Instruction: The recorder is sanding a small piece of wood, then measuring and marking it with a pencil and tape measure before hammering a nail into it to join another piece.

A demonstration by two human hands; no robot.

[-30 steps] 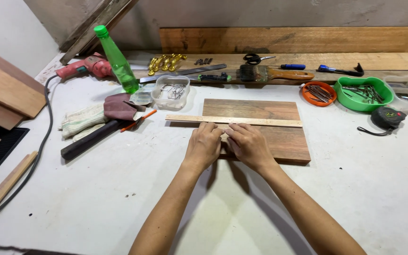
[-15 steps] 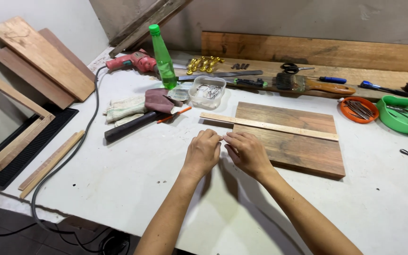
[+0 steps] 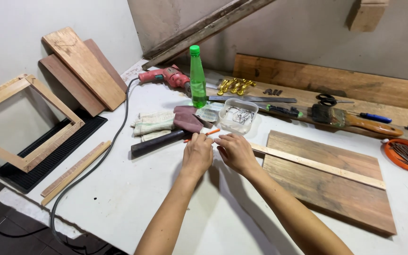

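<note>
My left hand [image 3: 198, 153] rests on the white table [image 3: 133, 198] with its fingers curled, the fingertips at an orange pencil [image 3: 209, 133] and just beside a dark hammer handle [image 3: 157, 143]. Whether it grips anything is hidden by the knuckles. My right hand [image 3: 234, 152] lies close beside it, fingers stretched out to the left, nothing visible in them. It sits at the left end of a thin pale wooden strip [image 3: 317, 165] that lies across a brown wooden board [image 3: 329, 193].
Behind the hands: clear tub of nails [image 3: 238, 114], green bottle [image 3: 197, 78], red drill [image 3: 164, 75], cloth gloves [image 3: 153, 123], gold fittings [image 3: 234, 86], paintbrush [image 3: 355, 122], orange bowl of nails [image 3: 407, 155]. On the left are a wooden frame [image 3: 24, 123], leaning planks [image 3: 83, 71] and a grey cable [image 3: 90, 165].
Both hands have moved left off the board toward the pencil and hammer handle. My view has swung left, bringing the frame and planks into sight.
</note>
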